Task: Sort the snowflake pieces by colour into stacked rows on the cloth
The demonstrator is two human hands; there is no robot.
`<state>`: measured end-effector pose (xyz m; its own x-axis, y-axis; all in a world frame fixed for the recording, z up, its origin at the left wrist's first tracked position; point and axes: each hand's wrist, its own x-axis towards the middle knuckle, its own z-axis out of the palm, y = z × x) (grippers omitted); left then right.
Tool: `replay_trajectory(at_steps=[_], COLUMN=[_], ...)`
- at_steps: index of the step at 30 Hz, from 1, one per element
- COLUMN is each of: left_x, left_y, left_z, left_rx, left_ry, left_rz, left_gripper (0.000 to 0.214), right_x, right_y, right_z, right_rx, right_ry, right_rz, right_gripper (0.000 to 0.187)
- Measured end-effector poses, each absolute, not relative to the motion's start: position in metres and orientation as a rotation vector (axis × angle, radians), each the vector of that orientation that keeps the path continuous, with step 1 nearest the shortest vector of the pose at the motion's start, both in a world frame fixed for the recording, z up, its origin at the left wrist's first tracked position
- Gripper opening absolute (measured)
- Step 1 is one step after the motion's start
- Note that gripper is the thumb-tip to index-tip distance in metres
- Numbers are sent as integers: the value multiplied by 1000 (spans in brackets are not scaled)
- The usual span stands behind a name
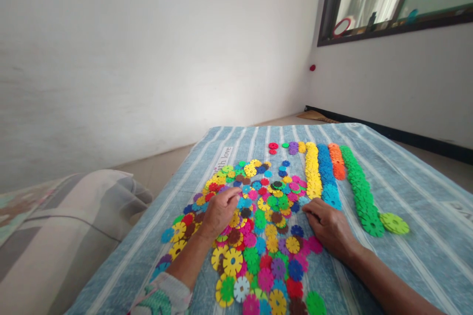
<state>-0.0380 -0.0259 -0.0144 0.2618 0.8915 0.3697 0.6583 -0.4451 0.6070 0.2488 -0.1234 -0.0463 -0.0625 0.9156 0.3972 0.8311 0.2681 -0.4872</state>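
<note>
Many notched plastic snowflake discs in mixed colours form a loose pile on the striped cloth. Over the pile's left part is my left hand, thumb and fingers drawn together; anything between the fingertips is too small to make out. My right hand is at the pile's right edge, fingers closed at a light blue disc. Beyond it, overlapping discs lie in rows: a yellow row, a blue row, a short orange row and a long green row. Lime green discs lie beside the green row.
A blue striped cloth covers the table. Small red discs and purple discs are near its far edge. Left of the table is a fabric-covered seat or bed. A white wall and a window stand behind.
</note>
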Motion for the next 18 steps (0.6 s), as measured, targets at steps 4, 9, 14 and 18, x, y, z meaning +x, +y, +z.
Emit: replay_trajectory(at_steps=[4,9,14,18], left_x=[-38,-38,-37,-37], left_y=[-26,-26,-25,-25], left_z=[-16,-16,-13,-12], left_rx=[2209,2200,2176,2163], left_ry=[1391,1384,1375,1363], left_rz=[950,915,922,938], left_gripper=[30,30,29,27], right_x=[247,247,247,246], right_y=[-124,-124,-123,-122], right_z=[-44,-44,-44,-45], right_rx=[-1580,-1575,-1584,-1584], right_ry=[-1892,-1902,-1897,-1893], right_rz=[198,212,206,211], right_gripper=[26,25,25,25])
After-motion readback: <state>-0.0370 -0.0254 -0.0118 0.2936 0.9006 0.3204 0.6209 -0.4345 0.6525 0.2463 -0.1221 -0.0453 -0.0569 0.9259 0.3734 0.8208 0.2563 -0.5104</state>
